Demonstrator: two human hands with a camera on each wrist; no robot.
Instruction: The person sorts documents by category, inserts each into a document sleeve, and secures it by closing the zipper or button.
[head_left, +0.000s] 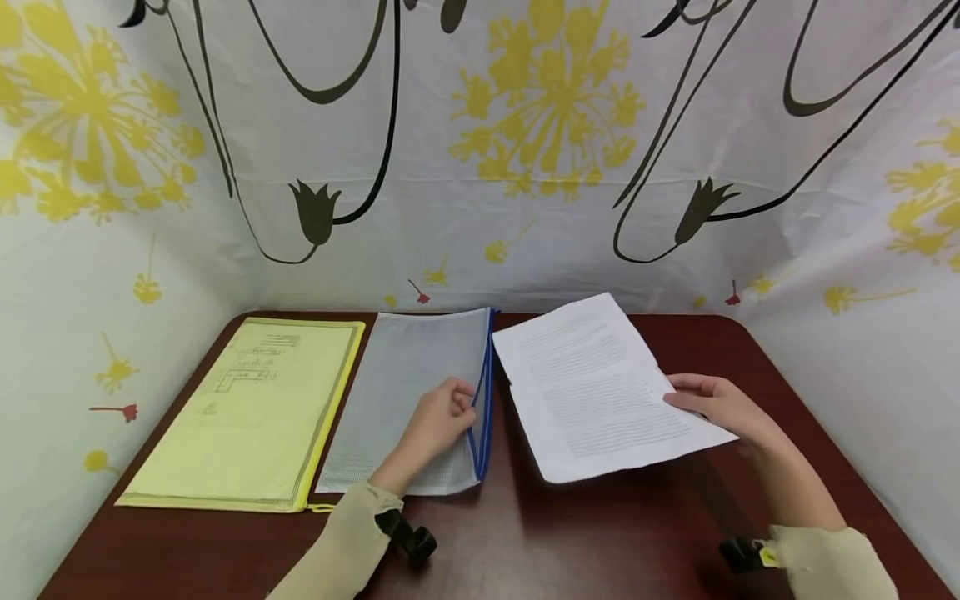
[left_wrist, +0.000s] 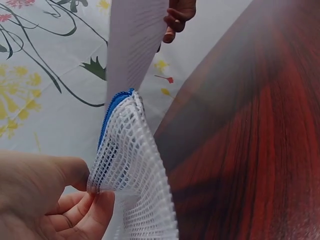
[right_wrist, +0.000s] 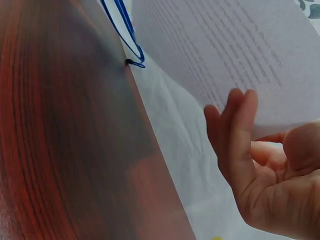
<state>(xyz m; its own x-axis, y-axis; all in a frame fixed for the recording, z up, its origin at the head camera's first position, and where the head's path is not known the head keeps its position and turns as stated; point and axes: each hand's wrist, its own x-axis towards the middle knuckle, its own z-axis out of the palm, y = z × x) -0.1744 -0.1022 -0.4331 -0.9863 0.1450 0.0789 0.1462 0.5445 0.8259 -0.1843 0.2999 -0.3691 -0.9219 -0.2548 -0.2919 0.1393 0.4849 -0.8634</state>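
Observation:
A clear mesh zip pouch (head_left: 397, 367) with a blue zipper lies on the table, its zipped side parted along the right. My left hand (head_left: 438, 421) pinches the upper layer by that opening; in the left wrist view the thumb and fingers grip the white mesh (left_wrist: 135, 175) below the blue zipper (left_wrist: 112, 115). Printed white paper (head_left: 592, 392) is held up right of the pouch, tilted above the table. My right hand (head_left: 720, 404) pinches its right edge between thumb and fingers, as the right wrist view also shows, with the fingers (right_wrist: 240, 130) against one face.
A yellow zip pouch (head_left: 247, 417) with a drawing sheet inside lies flat at the left. The dark red wooden table (head_left: 600, 533) meets a patterned cloth (head_left: 555, 242) at the back and sides. Each wrist wears a black camera strap (head_left: 405, 533).

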